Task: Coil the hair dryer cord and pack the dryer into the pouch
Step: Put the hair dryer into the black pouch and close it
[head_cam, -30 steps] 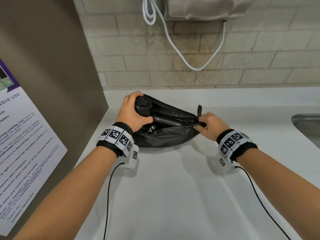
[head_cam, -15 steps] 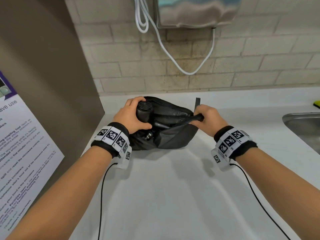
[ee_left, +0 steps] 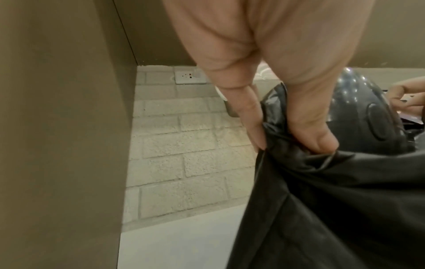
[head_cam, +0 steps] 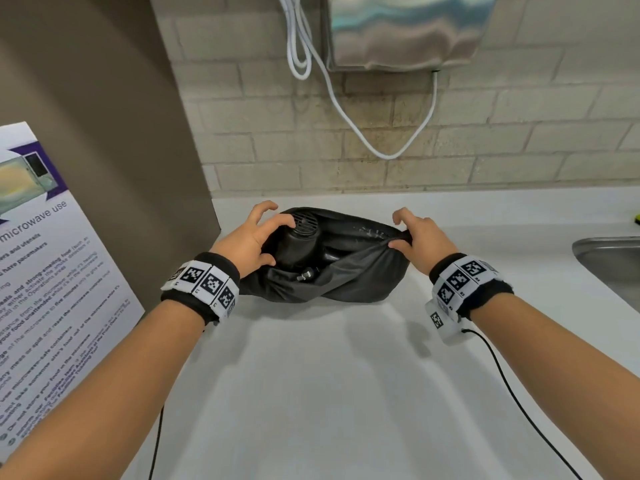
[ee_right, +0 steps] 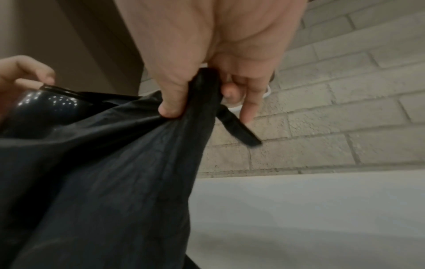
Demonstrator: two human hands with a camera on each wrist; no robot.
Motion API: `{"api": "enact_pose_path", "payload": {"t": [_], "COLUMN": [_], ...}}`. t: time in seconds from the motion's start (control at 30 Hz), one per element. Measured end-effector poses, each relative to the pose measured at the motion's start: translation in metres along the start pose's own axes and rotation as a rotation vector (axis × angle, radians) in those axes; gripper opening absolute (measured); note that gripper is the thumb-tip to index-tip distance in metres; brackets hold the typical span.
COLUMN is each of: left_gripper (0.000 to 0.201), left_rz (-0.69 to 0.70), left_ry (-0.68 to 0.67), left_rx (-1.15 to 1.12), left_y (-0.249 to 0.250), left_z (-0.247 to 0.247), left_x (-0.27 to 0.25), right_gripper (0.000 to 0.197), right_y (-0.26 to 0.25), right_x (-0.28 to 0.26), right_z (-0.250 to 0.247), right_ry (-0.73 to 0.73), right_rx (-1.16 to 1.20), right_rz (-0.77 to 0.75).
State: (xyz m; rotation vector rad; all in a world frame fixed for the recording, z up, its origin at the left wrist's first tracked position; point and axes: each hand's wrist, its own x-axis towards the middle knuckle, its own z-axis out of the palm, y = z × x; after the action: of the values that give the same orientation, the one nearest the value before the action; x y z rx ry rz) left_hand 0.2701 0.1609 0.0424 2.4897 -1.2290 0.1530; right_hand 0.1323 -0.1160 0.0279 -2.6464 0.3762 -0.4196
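A black fabric pouch (head_cam: 346, 282) lies on the white counter (head_cam: 329, 393) near the brick wall. The black hair dryer (head_cam: 298, 247) lies inside its open mouth, rear grille up and to the left, with the plug (head_cam: 306, 274) showing just below it. My left hand (head_cam: 277, 242) is at the pouch's left end; in the left wrist view my left hand (ee_left: 289, 145) pinches the pouch (ee_left: 333, 200) rim beside the dryer (ee_left: 368, 118). My right hand (head_cam: 401, 233) pinches the right end. In the right wrist view my right hand (ee_right: 200, 102) bunches the pouch (ee_right: 103, 172) above a loose strap (ee_right: 239, 131).
A brown cabinet side (head_cam: 104, 133) with a microwave notice (head_cam: 52, 289) stands close on the left. A steel sink (head_cam: 609, 261) is at the right edge. A steel wall unit (head_cam: 408, 29) with a hanging white cable (head_cam: 346, 112) is above. A wall socket (ee_left: 189, 77) shows behind.
My left hand has let go of the dryer's rear and now pinches the pouch rim. My right hand has drawn the right end outward, widening the mouth. The dryer sits lower inside.
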Motion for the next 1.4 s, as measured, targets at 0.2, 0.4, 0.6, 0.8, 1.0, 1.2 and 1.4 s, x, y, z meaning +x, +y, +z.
{"api": "enact_pose_path", "payload": {"t": [0.2,0.4,0.6,0.8,1.0,1.2,1.4], "left_gripper": [0.072,0.065,0.061,0.083,0.084,0.068,0.057], "left_rz": [0.036,0.016,-0.124,-0.2,-0.137,-0.159,-0.273], "left_ry": [-0.01,-0.079,0.004,-0.018,-0.09,0.038,0.239], "left_rx": [-0.093,-0.209,-0.128,-0.098,-0.102,-0.11,-0.354], "left_y": [-0.006,0.006,0.02,0.023,0.017,0.02,0.025], "left_z": [0.002,0.001,0.013,0.011,0.002,-0.032,-0.042], "left_x": [0.0,0.005,0.013,0.019,0.02,0.026,0.025], "right_gripper": [0.025,0.008,0.025,0.026,0.034,0.029,0.023], "right_y": [-0.011,-0.041,-0.049,-0.021,-0.005,-0.005,-0.012], "right_x": [-0.011,-0.016,-0.024,-0.023,-0.018,-0.005,-0.004], "right_z": [0.004,0.028,0.037,0.011,-0.005,-0.006,-0.024], "right_ry": [-0.049,-0.075,-0.137,0.007,-0.054,-0.122,0.091], "right_rx": [-0.432,-0.771,-0.478,0.106,-0.281,-0.34,-0.281], "right_rz": [-0.201,-0.398,-0.43,-0.082,-0.113,-0.071,-0.117]}}
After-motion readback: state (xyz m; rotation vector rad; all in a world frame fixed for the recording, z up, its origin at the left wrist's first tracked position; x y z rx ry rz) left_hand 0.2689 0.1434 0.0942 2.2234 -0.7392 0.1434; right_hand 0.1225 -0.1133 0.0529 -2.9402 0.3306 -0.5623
